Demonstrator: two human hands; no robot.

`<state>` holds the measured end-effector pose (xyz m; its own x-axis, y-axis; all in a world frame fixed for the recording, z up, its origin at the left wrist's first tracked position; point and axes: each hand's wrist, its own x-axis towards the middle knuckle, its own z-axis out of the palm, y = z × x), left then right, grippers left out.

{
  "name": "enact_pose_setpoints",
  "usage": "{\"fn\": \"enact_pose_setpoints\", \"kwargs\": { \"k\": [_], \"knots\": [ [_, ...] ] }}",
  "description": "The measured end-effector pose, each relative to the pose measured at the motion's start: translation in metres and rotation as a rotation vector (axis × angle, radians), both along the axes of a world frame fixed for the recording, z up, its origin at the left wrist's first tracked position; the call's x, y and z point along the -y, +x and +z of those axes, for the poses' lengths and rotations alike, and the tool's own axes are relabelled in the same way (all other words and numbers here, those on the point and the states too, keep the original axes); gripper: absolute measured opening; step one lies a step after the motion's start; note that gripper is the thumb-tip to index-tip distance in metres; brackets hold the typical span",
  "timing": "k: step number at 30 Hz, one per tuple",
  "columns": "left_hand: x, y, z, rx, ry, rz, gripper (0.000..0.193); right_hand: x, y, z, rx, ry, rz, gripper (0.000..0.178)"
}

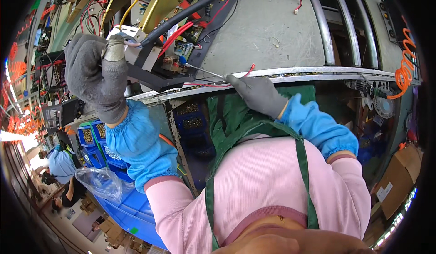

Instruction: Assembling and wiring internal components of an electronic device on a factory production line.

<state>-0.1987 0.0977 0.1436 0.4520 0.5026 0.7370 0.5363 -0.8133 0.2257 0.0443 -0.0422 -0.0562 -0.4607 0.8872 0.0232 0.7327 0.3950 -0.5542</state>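
Observation:
My left hand [97,70], in a grey knitted glove with pale tape around one finger, is closed at the left side of an open electrical unit [152,56]. A yellow wire [133,6] and a bluish-grey wire [131,42] meet at the taped fingertip; what the fingers hold is hidden. My right hand [261,95], also gloved in grey, grips a screwdriver [206,71] with a thin metal shaft. Its handle is covered by the hand, and the shaft points left to the unit's red and black cables [177,36] and small circuit board [184,49].
The unit rests on a grey work surface [268,31] with a metal rail [309,72] along its near edge. Rollers [345,22] lie to the right, beside a coiled orange air hose [404,74]. Blue bins of screws [86,136] and a clear plastic bag [100,181] are at lower left.

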Motion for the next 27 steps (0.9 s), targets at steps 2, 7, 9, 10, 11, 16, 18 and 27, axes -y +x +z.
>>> {"fn": "enact_pose_setpoints", "kwargs": {
  "k": [2,7,9,10,11,16,18,27],
  "knots": [
    [-0.006,0.002,-0.005,0.030,0.005,-0.011,0.025,0.007,0.004,-0.010,-0.049,-0.065,-0.066,0.047],
    [0.000,-0.001,0.001,0.001,0.025,0.055,0.026,0.004,0.026,0.037,-0.126,-0.016,-0.059,0.038],
    [-0.004,0.000,-0.004,0.030,0.083,0.045,0.026,-0.005,0.025,0.048,-0.127,0.011,-0.052,0.037],
    [-0.003,-0.001,-0.004,0.057,0.113,0.033,0.024,-0.012,0.022,0.053,-0.115,0.026,-0.019,0.037],
    [-0.001,-0.001,-0.004,0.032,0.142,0.062,0.026,-0.018,0.019,0.059,-0.104,0.042,0.020,0.037],
    [-0.010,0.002,0.003,-0.035,0.194,0.021,0.028,-0.045,0.009,0.096,-0.077,0.065,0.027,0.026],
    [-0.006,-0.001,0.005,-0.003,0.196,0.061,0.026,-0.051,-0.006,0.118,-0.004,0.097,0.110,0.023],
    [0.000,0.002,0.001,-0.002,0.192,0.120,0.027,-0.098,-0.050,0.149,0.275,0.296,0.401,0.019]
  ]
}}
